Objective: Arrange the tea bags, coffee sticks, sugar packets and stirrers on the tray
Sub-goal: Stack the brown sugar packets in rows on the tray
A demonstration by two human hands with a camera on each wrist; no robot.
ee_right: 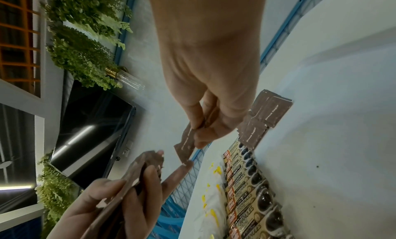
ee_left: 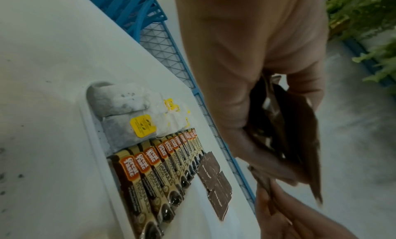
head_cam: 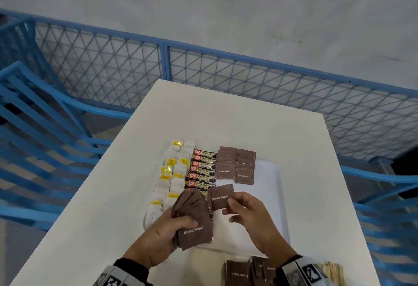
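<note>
Single sugar packet (head_cam: 221, 197), brown, printed "Brown Sugar": pinched at its near edge between thumb and fingers of the right hand (head_cam: 253, 215), held in the air above the tray (head_cam: 271, 195), just in front of the laid-out sugar rows. Sugar stack (head_cam: 192, 220), a fanned bundle of the same brown packets: gripped in the left hand (head_cam: 162, 238), fingers curled round it, thumb across the top packet; it hangs over the tray's near left part, just beside the single packet. Sugar rows (head_cam: 235, 166): two overlapping columns of brown packets lying flat at the tray's far end, right of the coffee. Coffee sticks (head_cam: 202, 170): one column, laid crosswise and side by side, labels up, reading "Granules"; its near end is hidden behind the stack. Tea bags (head_cam: 172, 172): two columns of white bags with yellow tags, along the tray's left side, touching the coffee column. Tray: white, shallow, rounded corners; its right part is bare. Loose sugar packets (head_cam: 244, 272): a small heap on the table (head_cam: 226, 114) by the near edge, off the tray. Stirrers (head_cam: 332, 270): pale wooden sticks, partly hidden by the right wrist, on the table right of that heap. Table: white, rectangular. Fence (head_cam: 203, 68): blue mesh panels beyond the table.
</note>
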